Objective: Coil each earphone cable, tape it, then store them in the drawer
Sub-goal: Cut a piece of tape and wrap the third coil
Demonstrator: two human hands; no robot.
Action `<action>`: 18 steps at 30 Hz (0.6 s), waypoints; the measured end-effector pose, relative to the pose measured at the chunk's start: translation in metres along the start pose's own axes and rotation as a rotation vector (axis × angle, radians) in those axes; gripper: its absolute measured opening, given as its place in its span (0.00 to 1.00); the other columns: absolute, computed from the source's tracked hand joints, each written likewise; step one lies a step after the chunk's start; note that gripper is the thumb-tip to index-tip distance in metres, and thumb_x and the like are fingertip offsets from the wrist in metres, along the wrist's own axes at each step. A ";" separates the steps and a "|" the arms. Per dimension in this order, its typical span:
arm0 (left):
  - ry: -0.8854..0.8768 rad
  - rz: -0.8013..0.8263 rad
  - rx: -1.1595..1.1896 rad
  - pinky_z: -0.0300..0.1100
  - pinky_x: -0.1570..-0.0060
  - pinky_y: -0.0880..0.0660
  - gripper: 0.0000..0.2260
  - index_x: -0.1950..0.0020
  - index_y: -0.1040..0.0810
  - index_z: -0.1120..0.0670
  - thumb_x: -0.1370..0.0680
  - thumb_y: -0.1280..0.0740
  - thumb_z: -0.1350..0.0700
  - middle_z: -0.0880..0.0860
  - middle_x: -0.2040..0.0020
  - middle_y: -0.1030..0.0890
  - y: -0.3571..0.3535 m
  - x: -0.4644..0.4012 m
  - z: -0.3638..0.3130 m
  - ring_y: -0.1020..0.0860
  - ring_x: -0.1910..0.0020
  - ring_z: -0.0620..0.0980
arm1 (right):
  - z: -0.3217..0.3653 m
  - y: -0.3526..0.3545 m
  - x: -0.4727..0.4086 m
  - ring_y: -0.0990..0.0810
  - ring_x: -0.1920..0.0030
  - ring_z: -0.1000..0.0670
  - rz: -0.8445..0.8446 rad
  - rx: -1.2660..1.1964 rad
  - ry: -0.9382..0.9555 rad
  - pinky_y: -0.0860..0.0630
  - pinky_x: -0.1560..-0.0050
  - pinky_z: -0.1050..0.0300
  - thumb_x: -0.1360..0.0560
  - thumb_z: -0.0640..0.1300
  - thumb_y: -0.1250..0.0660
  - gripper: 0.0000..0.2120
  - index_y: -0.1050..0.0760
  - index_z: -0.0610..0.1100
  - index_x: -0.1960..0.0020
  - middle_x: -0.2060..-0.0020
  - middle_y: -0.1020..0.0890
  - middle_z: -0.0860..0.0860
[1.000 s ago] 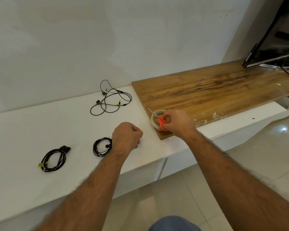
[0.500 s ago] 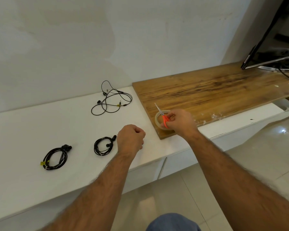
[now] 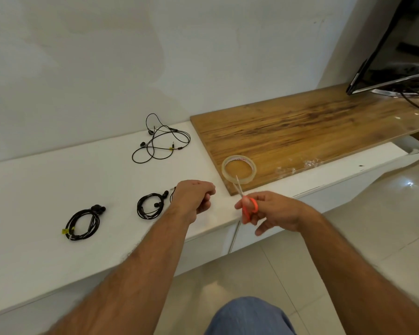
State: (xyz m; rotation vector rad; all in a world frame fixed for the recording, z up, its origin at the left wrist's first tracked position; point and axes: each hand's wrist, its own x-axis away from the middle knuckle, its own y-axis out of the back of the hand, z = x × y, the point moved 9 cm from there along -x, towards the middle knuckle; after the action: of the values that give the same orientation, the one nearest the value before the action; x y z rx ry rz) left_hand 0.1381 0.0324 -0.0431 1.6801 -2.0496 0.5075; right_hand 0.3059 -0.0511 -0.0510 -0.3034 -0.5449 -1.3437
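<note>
1 head-worn view looks forward and down from above the counter's (image 3: 58,180) front edge, close, facing the wall (image 3: 155,44).

This looks like a living room in a home. A long, low white table (image 3: 58,184) runs along a plain painted wall (image 3: 155,44), with flat handleless drawer fronts (image 3: 259,234) below its edge. A wood-grain board (image 3: 312,131) lies on top of it, and at the far right a flat-screen television (image 3: 385,68) stands on a curved metal foot with dark cables (image 3: 416,97) trailing from it. The floor (image 3: 348,238) is laid with large glossy pale tiles that reflect the light.
</note>
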 end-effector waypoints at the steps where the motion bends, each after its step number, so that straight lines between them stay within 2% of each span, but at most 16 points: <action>1: 0.016 0.002 0.010 0.34 0.76 0.26 0.02 0.56 0.18 0.62 0.27 0.30 0.65 0.58 0.60 0.20 -0.001 0.001 0.000 0.29 0.77 0.42 | -0.005 -0.005 0.000 0.23 0.59 0.50 0.029 0.006 -0.007 0.20 0.55 0.50 0.24 0.54 0.34 0.19 0.22 0.41 0.41 0.57 0.19 0.45; 8: 0.080 0.009 0.027 0.33 0.78 0.27 0.03 0.59 0.21 0.61 0.26 0.30 0.63 0.57 0.60 0.18 -0.002 -0.001 0.003 0.29 0.78 0.41 | -0.007 -0.018 -0.011 0.24 0.61 0.51 0.051 -0.027 0.002 0.21 0.55 0.51 0.28 0.59 0.34 0.27 0.22 0.39 0.41 0.59 0.18 0.46; 12: 0.085 0.010 0.022 0.33 0.77 0.27 0.02 0.59 0.20 0.61 0.26 0.30 0.63 0.57 0.58 0.19 -0.001 -0.003 0.005 0.29 0.78 0.41 | -0.003 -0.017 -0.018 0.26 0.66 0.53 0.033 -0.039 0.002 0.23 0.63 0.56 0.28 0.60 0.34 0.28 0.23 0.39 0.40 0.58 0.18 0.46; 15: 0.080 0.018 0.023 0.33 0.78 0.27 0.02 0.59 0.20 0.61 0.26 0.30 0.63 0.57 0.58 0.19 -0.001 -0.002 0.004 0.30 0.78 0.41 | 0.002 -0.015 -0.022 0.29 0.70 0.54 0.014 -0.017 0.011 0.29 0.70 0.61 0.27 0.60 0.33 0.25 0.22 0.41 0.41 0.57 0.18 0.46; 18: 0.075 0.019 0.020 0.33 0.77 0.27 0.02 0.58 0.20 0.61 0.26 0.30 0.63 0.57 0.58 0.18 -0.001 -0.002 0.003 0.29 0.78 0.41 | 0.007 -0.014 -0.024 0.30 0.71 0.55 -0.006 -0.007 0.025 0.31 0.73 0.62 0.24 0.54 0.33 0.20 0.21 0.40 0.41 0.59 0.17 0.47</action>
State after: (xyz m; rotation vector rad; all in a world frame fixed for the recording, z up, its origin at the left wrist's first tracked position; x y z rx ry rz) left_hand 0.1391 0.0323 -0.0473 1.6299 -2.0147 0.5905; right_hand 0.2882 -0.0302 -0.0598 -0.2902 -0.5211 -1.3538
